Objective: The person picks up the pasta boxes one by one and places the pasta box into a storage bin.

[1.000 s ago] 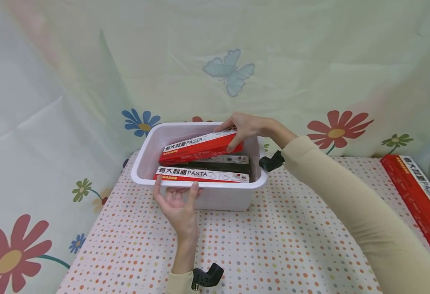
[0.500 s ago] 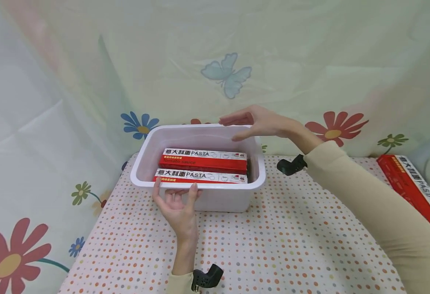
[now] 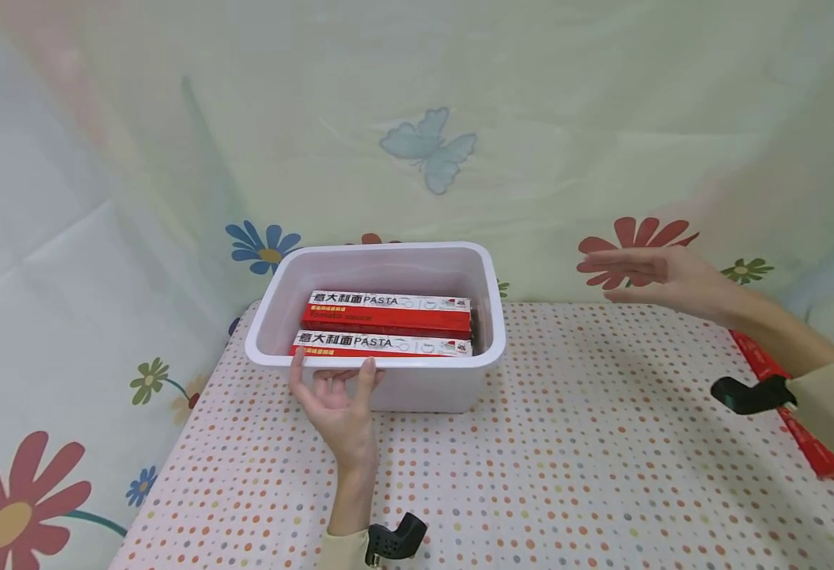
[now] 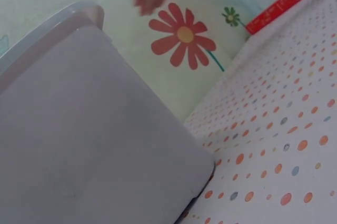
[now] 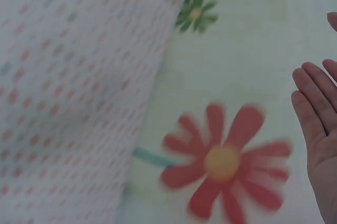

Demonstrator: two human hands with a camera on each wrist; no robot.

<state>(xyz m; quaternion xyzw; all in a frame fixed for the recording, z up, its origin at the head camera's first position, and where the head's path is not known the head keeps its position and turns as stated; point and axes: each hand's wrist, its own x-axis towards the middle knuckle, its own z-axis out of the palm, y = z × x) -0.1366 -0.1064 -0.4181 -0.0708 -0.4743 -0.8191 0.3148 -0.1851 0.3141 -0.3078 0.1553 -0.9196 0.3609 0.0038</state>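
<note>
A white plastic tub [image 3: 431,392] stands on the table, its side wall filling the left wrist view. Two red-and-white pasta boxes lie lengthwise inside: a back box [image 3: 388,318] marked tomato sauce and a front box [image 3: 381,342] partly hidden by the rim. My left hand [image 3: 342,416] holds the tub's front rim, with thumb and index finger up against it and the other fingers bent beneath. My right hand [image 3: 680,277] is in the air right of the tub, fingers extended, holding nothing. The right wrist view catches part of that hand [image 5: 321,113].
Another red pasta box [image 3: 762,356] lies at the table's right side, partly covered by my right forearm. The dotted tablecloth [image 3: 574,443] spreads in front of the tub and to its right. A flowered curtain [image 3: 531,158] hangs behind.
My right hand lowered a tilted pasta box into the tub over a black one, let go and moved away right. That box now lies flat. The left hand stayed on the rim.
</note>
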